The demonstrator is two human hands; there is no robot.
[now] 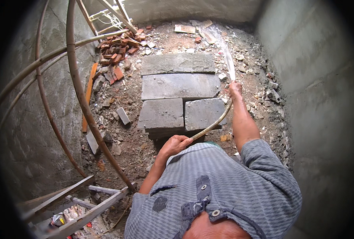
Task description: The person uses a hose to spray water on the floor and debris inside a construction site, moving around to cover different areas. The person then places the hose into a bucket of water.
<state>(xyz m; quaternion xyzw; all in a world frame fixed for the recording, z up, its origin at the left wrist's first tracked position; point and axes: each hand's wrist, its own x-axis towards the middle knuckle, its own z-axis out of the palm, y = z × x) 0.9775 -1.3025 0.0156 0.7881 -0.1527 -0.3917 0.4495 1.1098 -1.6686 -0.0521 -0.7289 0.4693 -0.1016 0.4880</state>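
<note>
A pale yellowish hose (214, 124) runs between my two hands in front of my body. My right hand (235, 88), arm stretched forward, is closed around its outlet end. From there a white spray of water (229, 59) shoots toward the far rubble and spreads out near the back wall. Close to my waist, my left hand (176, 145) is closed on the hose lower down. Just ahead stands a stack of grey concrete blocks (180, 86), wet-looking in places, to the left of my right hand. Part of the hose beyond my left hand is hidden by my body.
Broken red bricks (117, 49) are heaped at the far left. An orange plank (90, 97), long curved poles (78, 79) and a wooden ladder (85, 217) are on the left. Rubble (260, 89) covers the ground beside the plastered right wall (316, 99).
</note>
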